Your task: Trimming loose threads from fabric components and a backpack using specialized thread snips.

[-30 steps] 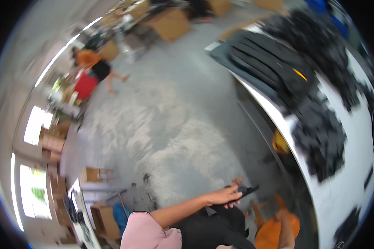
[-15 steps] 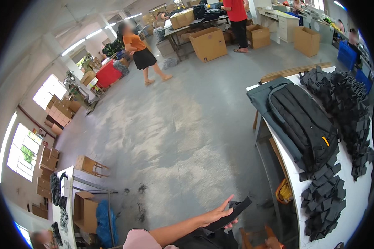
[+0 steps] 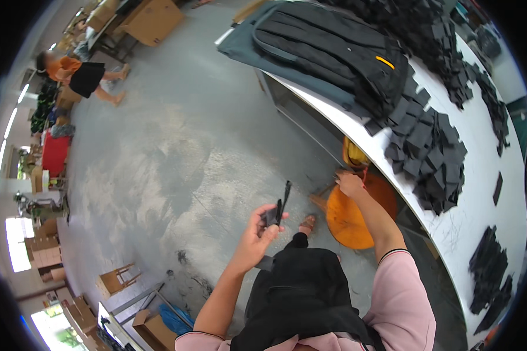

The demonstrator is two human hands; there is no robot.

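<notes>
My left hand (image 3: 257, 234) is closed around a black strap piece (image 3: 280, 212), held up edge-on over the floor in front of me. A dark tab of the same colour hangs below the wrist. My right hand (image 3: 351, 183) reaches forward beside the table edge, just above the rim of a round orange stool (image 3: 357, 219). Its fingers are curled, and whatever they hold is too small to make out. Black fabric (image 3: 298, 284) covers my lap.
On the white table (image 3: 480, 193) to the right lie a dark grey backpack (image 3: 334, 52) and piles of black strap pieces (image 3: 427, 155). A yellow object (image 3: 354, 153) shows under the table edge. A small wooden stool (image 3: 117, 281) and a person in orange (image 3: 70, 73) are at the left.
The view has swung down and to the right, bringing the table closer. My left hand has turned the strap edge-on. My right arm now shows fully, reaching over the orange stool.
</notes>
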